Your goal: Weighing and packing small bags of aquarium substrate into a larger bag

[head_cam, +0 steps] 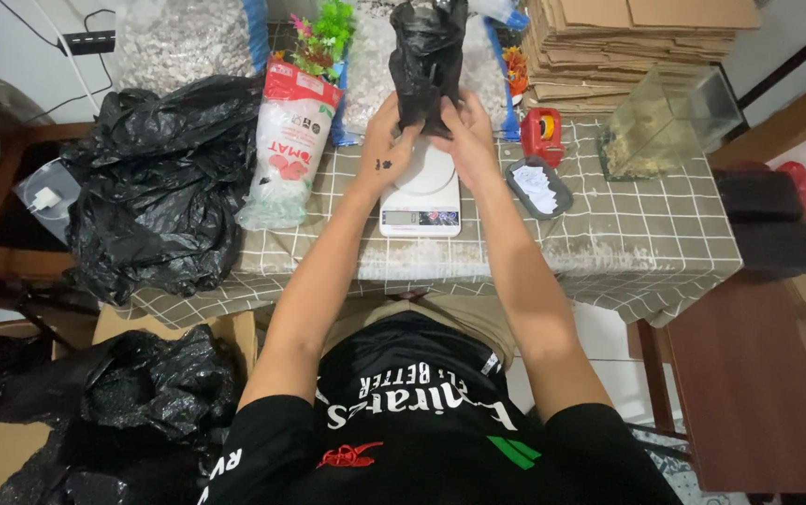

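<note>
Both my hands hold a small black plastic bag (426,56) upright above a white kitchen scale (421,192) on the checked tablecloth. My left hand (386,140) grips the bag's lower left side. On the bag's lower right side is my right hand (465,136). The bag's bottom is hidden by my fingers, so I cannot tell whether it touches the scale's round plate.
A large black bag (155,182) lies at the table's left, a white and red pouch (286,150) beside it. Right of the scale sit a small grey tray (538,187), a red tape dispenser (541,134) and a glass tank (669,122). Stacked cardboard (632,37) stands behind.
</note>
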